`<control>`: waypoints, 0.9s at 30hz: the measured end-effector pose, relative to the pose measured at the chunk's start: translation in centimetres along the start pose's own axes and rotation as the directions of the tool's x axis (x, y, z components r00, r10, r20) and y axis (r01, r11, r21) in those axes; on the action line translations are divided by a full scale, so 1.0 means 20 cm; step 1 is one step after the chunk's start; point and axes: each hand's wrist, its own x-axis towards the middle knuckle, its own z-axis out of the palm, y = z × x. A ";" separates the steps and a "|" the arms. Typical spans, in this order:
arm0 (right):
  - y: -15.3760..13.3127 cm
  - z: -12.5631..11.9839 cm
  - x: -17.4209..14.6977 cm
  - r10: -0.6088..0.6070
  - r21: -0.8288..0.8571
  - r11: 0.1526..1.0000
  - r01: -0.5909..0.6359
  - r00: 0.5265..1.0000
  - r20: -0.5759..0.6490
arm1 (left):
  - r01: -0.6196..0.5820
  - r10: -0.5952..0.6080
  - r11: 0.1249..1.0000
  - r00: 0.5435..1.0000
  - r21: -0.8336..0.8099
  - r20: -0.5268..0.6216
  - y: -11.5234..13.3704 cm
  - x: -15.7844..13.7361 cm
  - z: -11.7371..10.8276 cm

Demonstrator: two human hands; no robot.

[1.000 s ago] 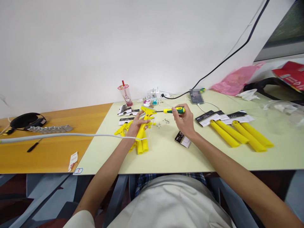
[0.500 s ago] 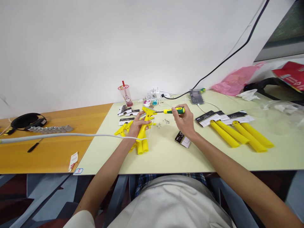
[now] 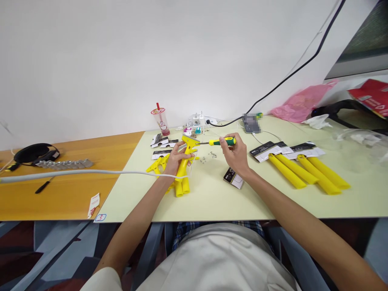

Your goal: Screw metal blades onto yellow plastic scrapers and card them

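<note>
Yellow plastic T-shaped scraper [image 3: 188, 147] gripped in left hand [image 3: 175, 159]; green-and-yellow-handled metal screwdriver [image 3: 216, 142] pinched by right hand [image 3: 238, 153], tip at scraper head

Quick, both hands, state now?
Left hand: closed around the handle of a yellow scraper.
Right hand: closed on the green-and-yellow handle of a screwdriver, its tip at the scraper's head.

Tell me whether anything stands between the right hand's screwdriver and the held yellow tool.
Nothing visible does: the screwdriver runs up to the head of the yellow tool. The white cable crosses lower, in front of the handle.
</note>
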 end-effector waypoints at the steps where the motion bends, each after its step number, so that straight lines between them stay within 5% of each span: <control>1: 0.00 0.00 0.00 0.000 0.000 1.000 0.000 1.000 0.001 | -0.001 0.001 1.000 1.000 0.000 -0.001 0.00 0.00 0.00; 12: 0.00 0.00 0.01 0.013 0.011 1.000 -0.013 0.999 0.050 | 0.003 -0.003 1.000 1.000 0.008 -0.011 0.00 0.01 -0.01; 27: 0.01 0.02 0.02 0.040 0.302 0.950 -0.077 0.991 0.127 | -0.006 0.006 1.000 0.999 0.008 -0.032 0.01 0.00 -0.01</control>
